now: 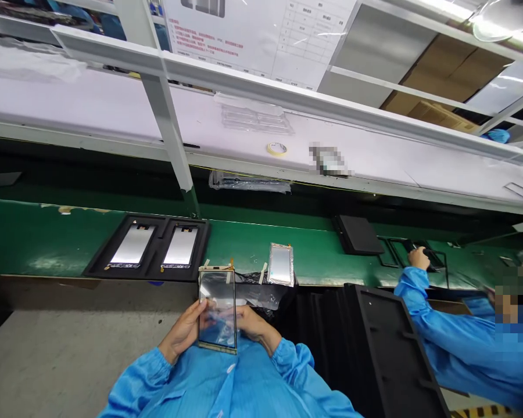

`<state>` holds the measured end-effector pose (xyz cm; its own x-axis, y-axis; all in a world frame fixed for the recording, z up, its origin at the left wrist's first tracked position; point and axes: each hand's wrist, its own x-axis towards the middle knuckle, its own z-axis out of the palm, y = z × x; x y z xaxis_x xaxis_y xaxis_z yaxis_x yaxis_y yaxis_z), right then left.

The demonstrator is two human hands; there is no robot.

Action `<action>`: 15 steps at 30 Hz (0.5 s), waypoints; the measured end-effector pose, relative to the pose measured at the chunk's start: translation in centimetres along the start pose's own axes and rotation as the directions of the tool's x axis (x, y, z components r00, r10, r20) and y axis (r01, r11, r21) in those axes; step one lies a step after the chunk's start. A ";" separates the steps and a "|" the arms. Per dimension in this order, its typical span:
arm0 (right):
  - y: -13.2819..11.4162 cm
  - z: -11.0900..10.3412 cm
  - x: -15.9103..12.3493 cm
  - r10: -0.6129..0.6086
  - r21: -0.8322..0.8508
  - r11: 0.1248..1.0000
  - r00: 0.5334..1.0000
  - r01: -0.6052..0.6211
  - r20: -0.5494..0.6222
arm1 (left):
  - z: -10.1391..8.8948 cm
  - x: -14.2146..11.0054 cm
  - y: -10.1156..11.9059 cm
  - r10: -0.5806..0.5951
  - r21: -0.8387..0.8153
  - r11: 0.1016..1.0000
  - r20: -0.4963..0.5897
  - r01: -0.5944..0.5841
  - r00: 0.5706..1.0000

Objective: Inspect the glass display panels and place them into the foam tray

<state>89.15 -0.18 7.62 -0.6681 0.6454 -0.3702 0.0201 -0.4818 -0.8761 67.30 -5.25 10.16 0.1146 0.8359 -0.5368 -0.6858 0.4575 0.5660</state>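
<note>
1. Surface: a green conveyor belt (pixel 47 238) runs left to right; nearer the wearer, a grey worktop (pixel 70 348)
2. Above the belt a white shelf (pixel 91 104) on a white upright post (pixel 168 125); higher up, cardboard boxes (pixel 444 69) on racking
3. Writing: a white instruction sheet (pixel 261 35) hangs over the shelf, with red lines of text and a table, too small to read; no brand legible. One item on the shelf is blurred out
4. On the shelf: a roll of tape (pixel 277 149) and clear plastic trays (pixel 255 119)
5. Glass panel (pixel 217 310) held upright in front of the chest, over the near edge of the worktop, reflective face toward the camera
6. Left hand (pixel 185 331) grips the panel's left edge, fingers curled round it
7. Right hand (pixel 250 325) clasps the right edge, fingers bent behind it
8. On the belt: a black tray (pixel 157 232) holding two panels, and a lone bagged panel (pixel 281 264) just beyond the held one
9. Right: a co-worker's hand (pixel 418 258) in a blue sleeve reaches onto the belt; black trays stacked (pixel 392 342) between the two people
</note>
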 end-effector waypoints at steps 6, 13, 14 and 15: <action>3.7 -4.2 -1.1 0.189 -0.021 0.980 0.956 -0.199 -0.224 | -4.2 -0.2 3.0 0.239 -0.062 0.964 -0.211 -0.257 0.948; 8.0 -10.1 -2.9 0.366 -0.109 0.881 0.810 -0.460 -0.458 | -6.9 -0.2 4.1 0.298 -0.073 0.937 -0.348 -0.342 0.889; 8.5 -10.5 -2.9 0.363 -0.138 0.872 0.809 -0.470 -0.462 | -6.8 -0.3 3.7 0.283 -0.062 0.944 -0.353 -0.324 0.892; 8.8 -10.7 -3.0 0.355 -0.168 0.866 0.815 -0.471 -0.458 | -6.5 -0.3 3.2 0.266 -0.050 0.952 -0.360 -0.303 0.894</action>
<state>99.30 0.04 -2.31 -0.1965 0.6267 -0.7541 0.4571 -0.6218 -0.6359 60.38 -6.01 8.06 -0.3390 0.7599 -0.5547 -0.7234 0.1665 0.6701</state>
